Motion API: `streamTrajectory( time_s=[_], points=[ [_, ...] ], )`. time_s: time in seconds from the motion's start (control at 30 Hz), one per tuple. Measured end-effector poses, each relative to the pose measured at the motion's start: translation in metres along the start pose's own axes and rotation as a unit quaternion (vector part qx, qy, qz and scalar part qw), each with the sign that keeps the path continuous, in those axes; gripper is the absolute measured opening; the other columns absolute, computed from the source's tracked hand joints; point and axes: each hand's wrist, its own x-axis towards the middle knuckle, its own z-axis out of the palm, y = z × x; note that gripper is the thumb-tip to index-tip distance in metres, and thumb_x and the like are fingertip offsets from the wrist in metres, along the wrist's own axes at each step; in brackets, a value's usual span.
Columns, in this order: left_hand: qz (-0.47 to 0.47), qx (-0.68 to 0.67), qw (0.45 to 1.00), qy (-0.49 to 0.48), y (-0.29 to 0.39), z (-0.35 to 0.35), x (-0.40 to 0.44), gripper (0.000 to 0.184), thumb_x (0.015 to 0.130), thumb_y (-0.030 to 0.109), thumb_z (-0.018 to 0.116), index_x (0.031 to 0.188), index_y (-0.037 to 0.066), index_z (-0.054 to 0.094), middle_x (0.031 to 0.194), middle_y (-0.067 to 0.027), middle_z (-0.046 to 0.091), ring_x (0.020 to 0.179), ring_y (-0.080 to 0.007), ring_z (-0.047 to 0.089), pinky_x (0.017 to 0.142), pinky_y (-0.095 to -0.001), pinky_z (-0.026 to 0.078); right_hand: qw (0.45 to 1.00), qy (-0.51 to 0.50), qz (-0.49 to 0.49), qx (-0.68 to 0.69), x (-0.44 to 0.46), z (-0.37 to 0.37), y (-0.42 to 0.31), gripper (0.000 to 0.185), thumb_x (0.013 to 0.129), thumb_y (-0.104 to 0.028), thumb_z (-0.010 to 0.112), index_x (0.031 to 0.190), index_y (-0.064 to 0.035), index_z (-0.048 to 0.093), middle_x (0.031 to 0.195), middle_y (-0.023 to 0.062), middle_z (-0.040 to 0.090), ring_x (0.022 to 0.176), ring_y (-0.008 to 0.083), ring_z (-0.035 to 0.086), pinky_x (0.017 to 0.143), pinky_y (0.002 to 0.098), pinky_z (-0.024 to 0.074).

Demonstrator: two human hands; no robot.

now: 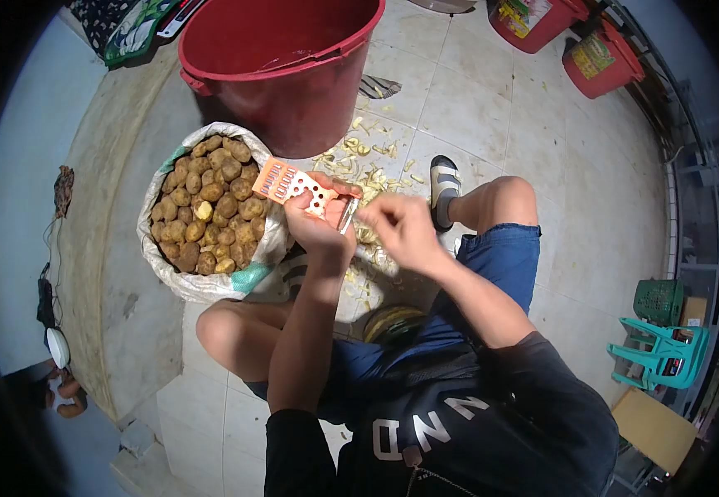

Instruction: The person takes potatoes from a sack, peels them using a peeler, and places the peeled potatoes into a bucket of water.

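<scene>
Left grip [320,228] holds orange grater [280,180] near sack rim [273,238]; right hand [407,236] seemingly just beside.

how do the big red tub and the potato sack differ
The tub is plain red, the sack white with green patches. The tub looks stiff and smooth, the sack soft and crumpled. The tub also looks bigger than the sack. Both have round, open tops.

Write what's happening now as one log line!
left hand: holds orange holed piece | right hand: near it | potatoes: in sack | peels: on floor
</scene>
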Motion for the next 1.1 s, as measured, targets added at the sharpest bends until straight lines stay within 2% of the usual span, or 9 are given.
streamTrajectory(
  time_s=[0.1,0.2,0.3,0.43,0.57,0.67,0.8,0.97,1.1],
  points=[
    [0.048,0.037,0.998,-0.016,0.002,0.003,0.001,0.026,0.082,0.029,0.039,0.09,0.006,0.049,0.074,-0.009,0.052,0.072,-0.0246,0.056,0.074,-0.044,0.047,0.994,-0.006,0.108,-0.001,0.005,-0.003,0.0,0.019,0.087,-0.015,0.065,0.078,0.0013,0.067,0.068,0.0162,0.063,0.06,0.0277,0.062,0.056,0.0357,0.0466],
    [0.012,0.003,1.0,0.005,0.001,0.001,0.0,0.026,0.082,0.029,0.039,0.089,0.006,0.049,0.073,-0.0091,0.052,0.073,-0.0254,0.057,0.074,-0.0434,0.047,0.998,-0.03,-0.05,0.001,-0.003,0.003,0.002,0.02,0.088,-0.016,0.065,0.077,0.001,0.067,0.064,0.0153,0.062,0.056,0.0199,0.061,0.055,0.0344,0.0458],
    [0.049,0.029,0.998,-0.001,-0.002,0.001,0.002,0.026,0.082,0.029,0.039,0.089,0.005,0.049,0.074,-0.0095,0.052,0.072,-0.0256,0.057,0.074,-0.0433,0.047,0.995,0.006,0.098,0.005,0.006,-0.002,0.011,0.019,0.087,-0.015,0.065,0.076,0.0002,0.066,0.067,0.0146,0.063,0.059,0.0262,0.062,0.057,0.0356,0.0466],
    [0.02,0.003,1.0,-0.005,-0.001,-0.002,0.001,0.028,0.083,0.029,0.037,0.089,0.005,0.05,0.074,-0.0102,0.054,0.073,-0.0261,0.057,0.074,-0.0431,0.048,0.998,-0.022,-0.066,-0.01,-0.005,0.003,0.003,0.025,0.089,-0.019,0.065,0.073,0.0012,0.065,0.059,0.0128,0.056,0.05,0.0168,0.051,0.05,0.0334,0.0401],
    [0.056,0.041,0.997,-0.016,0.0,0.002,-0.001,0.028,0.082,0.029,0.038,0.089,0.005,0.05,0.074,-0.0105,0.054,0.073,-0.026,0.058,0.074,-0.0433,0.048,0.997,0.017,0.07,-0.004,-0.001,0.001,0.007,0.023,0.088,-0.019,0.066,0.075,0.0007,0.065,0.062,0.0135,0.058,0.055,0.0251,0.057,0.054,0.0352,0.0438],
    [0.022,0.008,1.0,-0.021,-0.001,0.0,-0.002,0.025,0.083,0.025,0.039,0.092,0.004,0.049,0.077,-0.0106,0.054,0.075,-0.0255,0.057,0.074,-0.044,0.048,0.997,0.009,-0.078,0.022,-0.003,0.006,0.005,0.022,0.087,-0.017,0.067,0.076,0.0021,0.064,0.058,0.0141,0.056,0.051,0.0195,0.053,0.051,0.0334,0.042],
    [0.066,0.038,0.997,-0.013,0.001,0.0,0.004,0.02,0.085,0.013,0.044,0.1,0.003,0.05,0.08,-0.0088,0.052,0.073,-0.022,0.058,0.068,-0.043,0.051,0.989,0.037,0.076,0.123,0.007,-0.003,0.032,0.034,0.093,-0.025,0.064,0.07,0.0001,0.06,0.057,-0.0052,0.045,0.057,0.0029,0.036,0.048,0.0259,0.0301],
    [0.091,0.101,0.99,0.021,0.009,0.01,0.01,0.026,0.089,0.007,0.055,0.112,0.002,0.045,0.081,-0.0066,0.051,0.065,-0.0185,0.055,0.061,-0.0332,0.051,0.984,0.012,0.115,0.135,0.004,-0.003,0.027,0.034,0.094,-0.026,0.063,0.072,0.0004,0.061,0.058,-0.005,0.046,0.057,0.0041,0.037,0.049,0.0262,0.0311],
    [0.015,0.041,0.996,0.075,0.006,-0.014,0.014,0.038,0.09,0.03,0.043,0.118,0.005,0.047,0.072,-0.0064,0.053,0.066,-0.0234,0.055,0.064,-0.0408,0.047,0.982,0.001,0.13,0.138,0.002,0.0,0.029,0.035,0.094,-0.027,0.062,0.073,0.0004,0.061,0.058,-0.0043,0.047,0.056,0.0052,0.038,0.049,0.0271,0.0317]
  ],
)
